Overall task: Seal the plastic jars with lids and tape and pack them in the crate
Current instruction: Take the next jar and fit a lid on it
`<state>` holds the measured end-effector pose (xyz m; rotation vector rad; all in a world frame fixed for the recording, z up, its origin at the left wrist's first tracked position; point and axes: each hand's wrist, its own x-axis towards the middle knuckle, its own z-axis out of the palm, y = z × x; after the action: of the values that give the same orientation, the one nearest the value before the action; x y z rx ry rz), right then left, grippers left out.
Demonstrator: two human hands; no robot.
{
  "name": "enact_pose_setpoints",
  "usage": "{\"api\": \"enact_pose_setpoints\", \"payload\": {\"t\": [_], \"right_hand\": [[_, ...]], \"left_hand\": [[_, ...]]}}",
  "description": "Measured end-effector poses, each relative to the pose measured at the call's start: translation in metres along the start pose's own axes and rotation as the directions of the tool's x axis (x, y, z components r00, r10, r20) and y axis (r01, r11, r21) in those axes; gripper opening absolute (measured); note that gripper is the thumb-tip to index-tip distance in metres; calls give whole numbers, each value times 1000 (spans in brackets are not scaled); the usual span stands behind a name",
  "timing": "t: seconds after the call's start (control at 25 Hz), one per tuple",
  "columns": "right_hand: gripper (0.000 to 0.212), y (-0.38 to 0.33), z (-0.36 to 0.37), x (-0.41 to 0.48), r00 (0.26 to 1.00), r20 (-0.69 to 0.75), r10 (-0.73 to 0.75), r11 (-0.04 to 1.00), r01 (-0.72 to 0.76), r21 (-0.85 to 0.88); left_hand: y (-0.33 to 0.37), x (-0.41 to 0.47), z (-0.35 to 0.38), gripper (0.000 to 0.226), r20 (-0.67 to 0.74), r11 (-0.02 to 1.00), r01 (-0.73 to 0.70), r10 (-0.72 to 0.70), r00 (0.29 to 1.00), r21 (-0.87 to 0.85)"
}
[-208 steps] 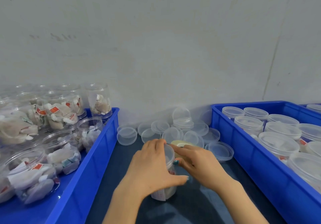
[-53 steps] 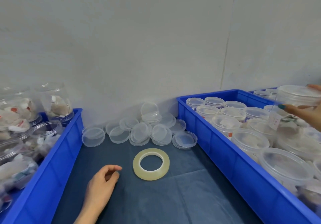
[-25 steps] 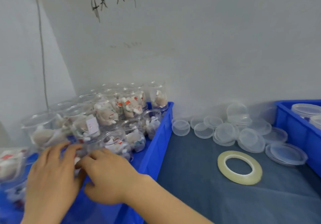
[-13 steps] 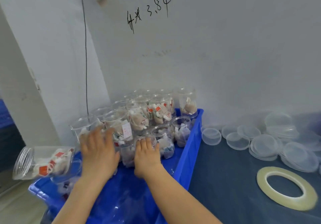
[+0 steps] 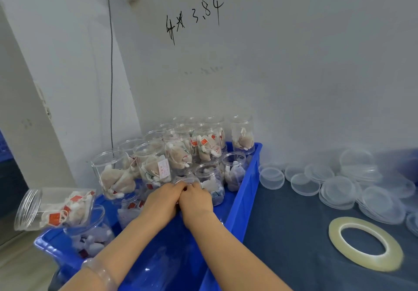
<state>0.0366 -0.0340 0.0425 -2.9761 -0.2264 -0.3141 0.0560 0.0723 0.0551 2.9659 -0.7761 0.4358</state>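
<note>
The left hand point(image 5: 163, 198) and right hand point(image 5: 197, 197) are clasping an upright jar point(image 5: 188, 179). Lids point(image 5: 337, 186) are lying rightward.

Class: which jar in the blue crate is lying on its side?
The jar at the crate's near-left corner, with its threaded mouth pointing left. All the other jars stand upright.
</note>
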Motion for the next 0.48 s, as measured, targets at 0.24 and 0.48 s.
{"api": "enact_pose_setpoints", "payload": {"t": [0.24, 0.48], "right_hand": [[31, 9, -15, -24, 992, -127, -19, 998, 26, 49], [23, 31, -75, -75, 749, -653, -113, 975, 209, 71]], "left_hand": [[14, -11, -20, 39, -29, 997, -70, 71, 997, 39], [71, -37, -88, 37, -443, 985, -166, 132, 887, -39]]}}
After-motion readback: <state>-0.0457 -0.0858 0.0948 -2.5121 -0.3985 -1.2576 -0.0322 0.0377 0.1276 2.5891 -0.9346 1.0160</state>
